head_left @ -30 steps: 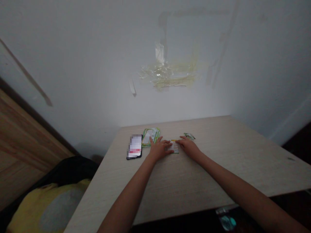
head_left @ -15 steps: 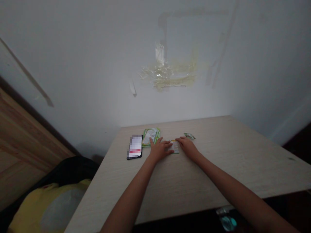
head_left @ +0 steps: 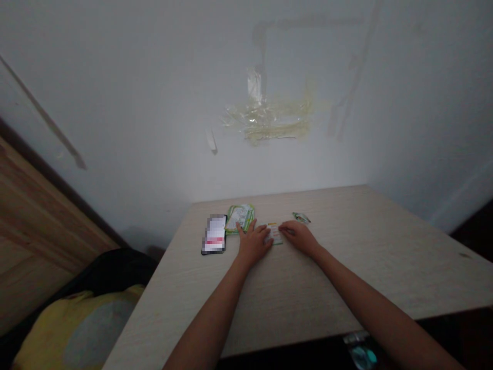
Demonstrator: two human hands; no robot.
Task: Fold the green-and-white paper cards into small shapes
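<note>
A small flat printed card [head_left: 275, 237], white with coloured lines and a green lower edge, lies on the table between my hands. My left hand [head_left: 253, 245] rests flat with its fingers spread, some of them on the card's left side. Its other fingers reach the near edge of a pile of green-and-white printed packets [head_left: 239, 218]. At the card's upper right edge, the fingers of my right hand [head_left: 299, 236] are pinched together; how much of the edge is between them is hard to see. A small crumpled green wrapper [head_left: 301, 218] lies just beyond that hand.
A phone [head_left: 214, 235] with a lit screen lies left of the pile. The pale wooden table [head_left: 346, 231] meets a wall with tape remnants [head_left: 265, 121]. A yellow-and-grey plush item [head_left: 84, 324] is at the lower left, and a clear bottle [head_left: 362, 354] below the table edge.
My left fingers have drawn back slightly to the left, showing more of the card. My right fingers have curled into a pinch at its right edge.
</note>
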